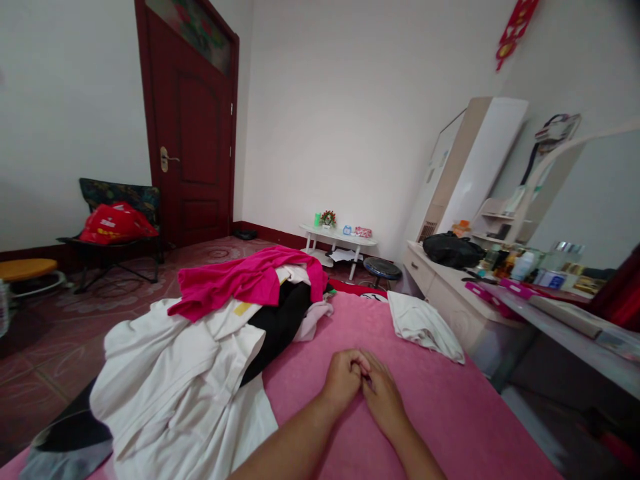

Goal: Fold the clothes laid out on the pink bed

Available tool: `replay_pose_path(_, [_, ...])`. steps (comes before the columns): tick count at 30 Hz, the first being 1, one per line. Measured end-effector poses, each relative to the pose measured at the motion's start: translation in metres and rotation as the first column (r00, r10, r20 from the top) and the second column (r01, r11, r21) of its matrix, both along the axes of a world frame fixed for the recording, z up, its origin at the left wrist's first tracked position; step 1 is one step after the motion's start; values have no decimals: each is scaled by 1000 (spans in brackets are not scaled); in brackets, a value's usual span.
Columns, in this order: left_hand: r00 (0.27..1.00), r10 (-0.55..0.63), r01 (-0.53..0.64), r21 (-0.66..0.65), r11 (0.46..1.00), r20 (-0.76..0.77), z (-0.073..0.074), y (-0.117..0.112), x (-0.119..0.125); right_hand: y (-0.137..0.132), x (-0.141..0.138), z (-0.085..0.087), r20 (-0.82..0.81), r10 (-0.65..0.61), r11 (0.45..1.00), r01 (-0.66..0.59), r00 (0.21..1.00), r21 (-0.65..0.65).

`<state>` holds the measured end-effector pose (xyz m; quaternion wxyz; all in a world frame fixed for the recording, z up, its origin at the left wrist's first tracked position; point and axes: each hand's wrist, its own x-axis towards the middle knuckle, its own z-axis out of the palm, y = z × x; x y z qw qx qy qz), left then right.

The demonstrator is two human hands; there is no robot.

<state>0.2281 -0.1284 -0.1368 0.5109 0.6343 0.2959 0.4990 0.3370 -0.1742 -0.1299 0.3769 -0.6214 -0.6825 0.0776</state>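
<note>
My left hand (pixel 343 379) and my right hand (pixel 383 392) meet above the pink bed cover (pixel 425 420), touching at the fingers. The left fingers are curled in against the right hand. On the right hand the back faces up, and its fingers are drawn together at the left one. No object shows between them. To their left lies a heap of clothes, with a large white garment (pixel 170 373), a black garment (pixel 280 327) and a bright pink garment (pixel 235 283) on top. A folded white cloth (pixel 423 325) rests beyond my right hand, near the bed's edge.
A dressing table (pixel 440 280) with a black bag (pixel 453 250) and several bottles stands at the right. Past the bed are a low white table (pixel 340 235) and a round stool (pixel 383 269). A folding chair (pixel 120 193) holds a red bag (pixel 117 223) near the door (pixel 195 133).
</note>
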Motion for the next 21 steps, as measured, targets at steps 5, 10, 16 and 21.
replay_pose_path(5, [1000,-19,19,-7,1000,-3,-2,1,0,1,1,-1,-27,-3,1000,3,1000,-19])
replay_pose_path(10, [999,-31,31,-14,999,-11,-4,2,1,1,3,-2,-36,8,1000,-9,999,-24])
replay_pose_path(16, [999,-44,44,-13,999,-26,-2,2,0,1,3,-2,-38,13,1000,-14,999,-28])
replay_pose_path(21, [998,-49,49,-16,999,-39,-2,2,-1,2,4,-4,-31,6,1000,-7,1000,-28])
